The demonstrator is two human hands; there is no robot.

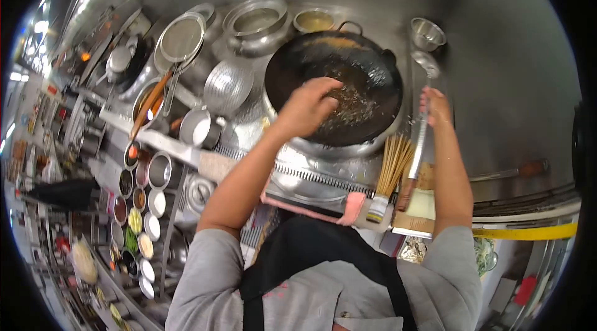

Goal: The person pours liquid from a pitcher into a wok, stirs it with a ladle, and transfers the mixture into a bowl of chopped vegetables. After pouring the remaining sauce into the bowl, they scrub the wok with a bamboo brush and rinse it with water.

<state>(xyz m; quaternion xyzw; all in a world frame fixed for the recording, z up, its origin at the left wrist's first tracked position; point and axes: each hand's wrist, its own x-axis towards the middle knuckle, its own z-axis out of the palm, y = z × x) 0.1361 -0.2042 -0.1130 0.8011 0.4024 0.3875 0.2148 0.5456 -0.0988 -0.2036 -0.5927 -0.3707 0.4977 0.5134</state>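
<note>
A large black wok [367,123] sits on the stove, with a shallow bubbling liquid in its bottom. My left hand [311,106] is above the near left part of the wok, thumb and fingers apart, with nothing visible in it. To the right of the wok, my right hand [438,107] has its fingers closed around the metal shaft of a long ladle [420,146]. The ladle's bowl points away from me, close to a small steel bowl [428,34]; its wooden handle end points toward me. A bundle of bamboo sticks [395,160] stands between the wok and the ladle.
Left of the wok are a perforated skimmer [229,87], a wire strainer [181,39], a steel pot [255,23] and a saucepan [200,128]. Several seasoning containers [151,226] line the left side. A pink cloth [354,208] hangs at the stove's front edge.
</note>
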